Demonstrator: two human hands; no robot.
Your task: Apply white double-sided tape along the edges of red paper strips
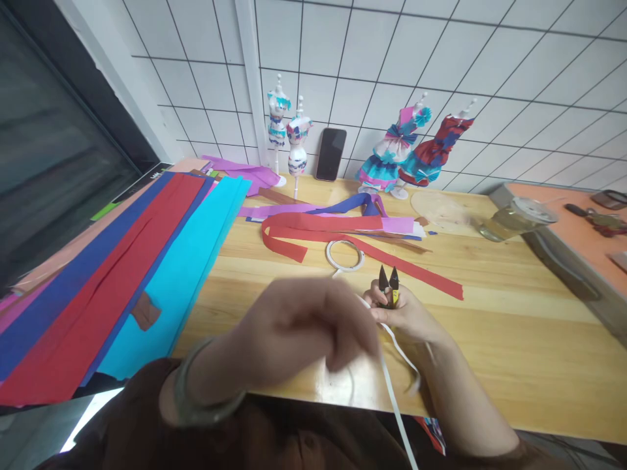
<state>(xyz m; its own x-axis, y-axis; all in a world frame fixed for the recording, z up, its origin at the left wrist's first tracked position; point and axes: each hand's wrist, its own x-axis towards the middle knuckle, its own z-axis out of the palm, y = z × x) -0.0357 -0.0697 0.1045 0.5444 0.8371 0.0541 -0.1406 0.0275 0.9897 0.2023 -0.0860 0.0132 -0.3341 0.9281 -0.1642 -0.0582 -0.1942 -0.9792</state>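
Right grip (404,316) clamps cutters (394,287), blades and long axis toward wall (362,59); left grip (304,326) too blurred to tell.

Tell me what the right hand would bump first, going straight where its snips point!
Likely the red strip, just past the tips of the snips in the right hand; they might pass above it, as height is unclear.

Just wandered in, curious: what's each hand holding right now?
Left hand: curled but blurred; whether it grips anything can't be told.
Right hand: closed, holding black-tipped snips and white strip.
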